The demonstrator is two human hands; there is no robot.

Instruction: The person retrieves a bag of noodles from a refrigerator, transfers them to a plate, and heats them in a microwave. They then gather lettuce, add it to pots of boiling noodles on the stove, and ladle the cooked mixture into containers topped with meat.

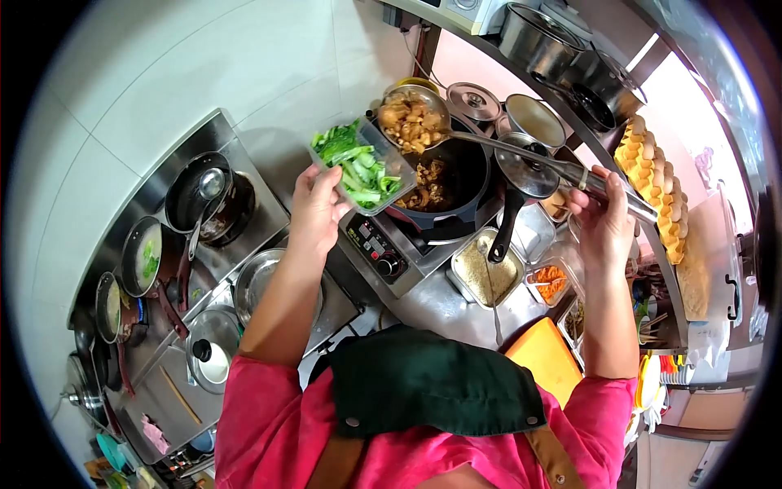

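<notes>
Three pans are lined up on the left-hand steel surface, along its far left edge: a small round pan with a reddish handle (108,316), a bigger dark pan with pale stuff and a bit of green in it (133,246), then a deep black pan with a metal ladle in it (182,196) nearest the far corner. Toward that surface's near edge there's a thin wooden stick (180,394), and a clear glass lid with a black knob (222,324) lies by its right edge.

Next over, the left hand (319,204) is pinching the side of a clear plastic tub (405,186) full of chopped bright green leafy veg (352,159), right by the left rim of a big black pot (482,167). That pot's on a silver cooker with a control knob (371,248), with glossy brown chunks (434,181) inside. A long-handled steel ladle (509,148), heaped with similar chunks, is above the pot's far left rim, close to the tub.

Below its handle, on the other steel surface, are a rectangular steel tray of pale crumbly food (469,293), shredded orange food (550,281) in a clear container, and a flat yellow-orange board (544,359) at the near edge. Farther right, the right hand (607,213) has its fingers closed around the ladle handle, and yellow egg trays (652,191) sit beyond it.
</notes>
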